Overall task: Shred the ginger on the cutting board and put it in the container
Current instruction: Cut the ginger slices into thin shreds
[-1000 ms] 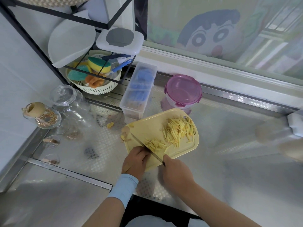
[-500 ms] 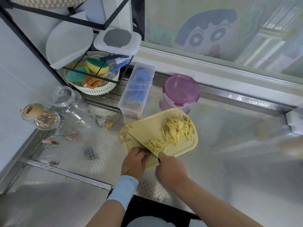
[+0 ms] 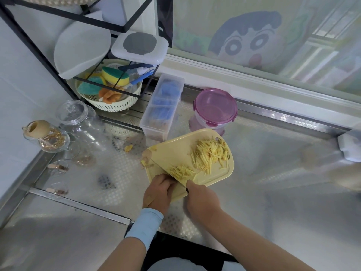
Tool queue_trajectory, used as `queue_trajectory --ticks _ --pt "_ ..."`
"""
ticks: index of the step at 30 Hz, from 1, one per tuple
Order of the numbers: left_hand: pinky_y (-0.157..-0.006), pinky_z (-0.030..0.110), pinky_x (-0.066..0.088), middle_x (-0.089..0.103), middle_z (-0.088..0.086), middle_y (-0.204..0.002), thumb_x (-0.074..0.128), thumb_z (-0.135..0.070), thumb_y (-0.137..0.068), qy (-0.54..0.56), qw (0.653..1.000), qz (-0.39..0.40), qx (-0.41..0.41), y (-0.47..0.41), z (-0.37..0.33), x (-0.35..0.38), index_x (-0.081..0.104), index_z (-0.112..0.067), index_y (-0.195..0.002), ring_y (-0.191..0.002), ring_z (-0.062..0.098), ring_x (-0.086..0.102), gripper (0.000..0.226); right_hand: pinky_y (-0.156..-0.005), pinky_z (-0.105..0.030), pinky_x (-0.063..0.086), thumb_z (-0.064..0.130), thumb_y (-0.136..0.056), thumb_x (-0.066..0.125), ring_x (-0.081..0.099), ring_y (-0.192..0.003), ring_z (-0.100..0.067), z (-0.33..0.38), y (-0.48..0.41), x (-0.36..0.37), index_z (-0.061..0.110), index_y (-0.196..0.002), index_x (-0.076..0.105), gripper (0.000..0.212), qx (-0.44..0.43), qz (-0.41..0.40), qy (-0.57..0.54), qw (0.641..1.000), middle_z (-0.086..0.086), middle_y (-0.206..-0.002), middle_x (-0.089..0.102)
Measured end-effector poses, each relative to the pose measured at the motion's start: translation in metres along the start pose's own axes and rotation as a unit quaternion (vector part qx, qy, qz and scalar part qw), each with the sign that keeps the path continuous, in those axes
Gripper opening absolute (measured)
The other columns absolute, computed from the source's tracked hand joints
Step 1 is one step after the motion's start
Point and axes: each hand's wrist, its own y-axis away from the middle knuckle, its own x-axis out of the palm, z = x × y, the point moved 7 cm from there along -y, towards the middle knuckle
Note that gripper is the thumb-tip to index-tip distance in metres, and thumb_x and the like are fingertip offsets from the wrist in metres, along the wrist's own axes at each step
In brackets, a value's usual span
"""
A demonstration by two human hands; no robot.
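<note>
Stainless table (image 3: 273,202), dot-embossed. Open metal runs from the right hand (image 3: 201,200) rightward and out to the window ledge (image 3: 254,83). Left of the left hand (image 3: 158,192), a raised seam (image 3: 78,205) crosses the surface.

Cutting board (image 3: 172,151): pale yellow, rounded corners, set at a slant directly ahead of both hands. Its near edge lies under them; its far edge sits just short of the container (image 3: 203,124).

Shredded ginger (image 3: 211,155): main heap on the board's far right part, ahead of the right hand. A smaller cut bunch (image 3: 180,171) lies just beyond the left hand, against the blade. Scraps (image 3: 146,158) sit at the board's left edge, and one loose piece (image 3: 128,148) is on the table further left.

Knife (image 3: 170,174): right hand wrapped round the handle, blade angled forward-left across the board.

Left hand: fingers curled down on the board beside the blade. What lies beneath them cannot be told. Blue sleeve (image 3: 144,225) at the wrist.

Container: round, clear, pink lid (image 3: 214,106) clipped on, ahead of the right hand beyond the board. Contents not discernible.

Clear oblong box (image 3: 162,122): ahead of the left hand, blue items (image 3: 168,90) inside.

Cream slotted basket (image 3: 117,109): ahead-left, under a black rack (image 3: 68,15), holding sponges (image 3: 115,75).

Glass jar (image 3: 78,118): lidded, far left of the left hand.

Corked jar (image 3: 46,137): beside the glass jar, gold bits (image 3: 52,142) inside.
</note>
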Motion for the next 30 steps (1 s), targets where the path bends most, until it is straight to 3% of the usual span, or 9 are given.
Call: queue_trajectory --ticks 7,18,25,30 --pt "-0.064 0.027 0.05 0.067 0.005 -0.092 0.05 -0.029 -0.086 -0.009 1.0 -0.017 -0.005 0.002 0.002 0.0 0.074 -0.013 -0.083 -0.09 0.016 0.053 0.029 -0.055 -0.036 0.038 0.026 -0.096 0.041 0.05 -0.066 -0.029 -0.013 0.016 0.009 0.025 -0.09 0.032 0.011 0.005 -0.034 -0.006 0.999 0.0 -0.074 0.05" --pt "-0.068 0.025 0.048 0.066 -0.001 -0.099 0.049 -0.035 -0.087 0.002 0.999 0.016 -0.041 0.004 0.005 0.003 0.075 -0.018 -0.09 -0.093 0.012 0.053 0.031 -0.06 -0.034 0.043 0.008 -0.087 0.042 0.051 -0.07 -0.031 0.009 -0.007 0.002 0.022 -0.092 0.036 0.016 0.007 -0.016 -0.007 1.0 -0.004 -0.08 0.053" --pt "-0.066 0.026 0.051 0.067 0.0 -0.097 0.048 -0.033 -0.087 -0.014 0.999 0.02 -0.042 0.004 0.008 0.003 0.074 -0.019 -0.088 -0.09 0.017 0.057 0.03 -0.053 -0.031 0.03 0.02 -0.092 0.04 0.048 -0.069 -0.028 -0.002 0.007 0.005 0.027 -0.092 0.03 0.012 -0.005 -0.022 -0.021 1.0 0.001 -0.079 0.048" --pt "-0.064 0.027 0.049 0.066 0.0 -0.095 0.05 -0.034 -0.087 0.002 0.999 0.013 -0.044 0.004 0.007 0.003 0.074 -0.018 -0.087 -0.09 0.015 0.055 0.029 -0.056 -0.034 0.034 0.025 -0.097 0.04 0.046 -0.065 -0.027 -0.011 0.011 0.011 0.023 -0.092 0.035 0.007 0.011 -0.026 -0.009 1.0 0.003 -0.072 0.044"
